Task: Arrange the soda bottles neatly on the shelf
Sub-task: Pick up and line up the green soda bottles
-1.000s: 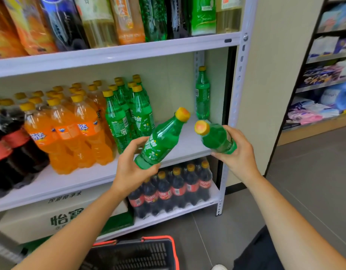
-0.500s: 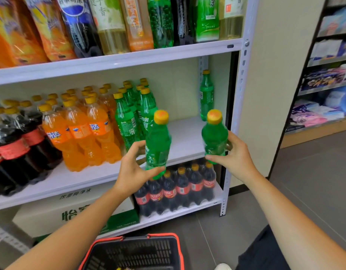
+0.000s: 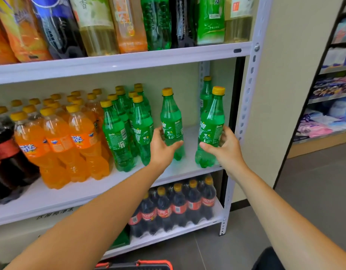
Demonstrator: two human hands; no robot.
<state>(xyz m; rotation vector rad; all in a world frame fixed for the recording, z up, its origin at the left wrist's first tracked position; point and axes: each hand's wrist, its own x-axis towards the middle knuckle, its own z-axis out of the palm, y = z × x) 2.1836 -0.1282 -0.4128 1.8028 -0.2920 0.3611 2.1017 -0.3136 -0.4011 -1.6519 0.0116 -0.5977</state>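
My left hand point(image 3: 162, 146) grips a green Sprite bottle point(image 3: 171, 117) with a yellow cap, upright over the white middle shelf point(image 3: 94, 189), just right of a group of green Sprite bottles point(image 3: 127, 125). My right hand point(image 3: 225, 148) grips a second green Sprite bottle point(image 3: 212, 121), upright at the shelf's right end near the front edge. Behind that bottle stands one more green bottle point(image 3: 205, 94) by the back wall. Both held bottles have their bases at or just above the shelf surface; I cannot tell whether they touch it.
Orange Fanta bottles point(image 3: 57, 137) and dark cola bottles point(image 3: 4, 152) fill the shelf's left. Large bottles point(image 3: 129, 22) line the top shelf. A wrapped cola pack point(image 3: 174, 207) sits on the bottom shelf. The white upright post point(image 3: 248, 90) bounds the right. A red-rimmed basket point(image 3: 135, 265) lies below.
Both hands have moved forward and up from in front of the shelf into it. The two bottles, tilted a second ago, now stand upright on the shelf level.
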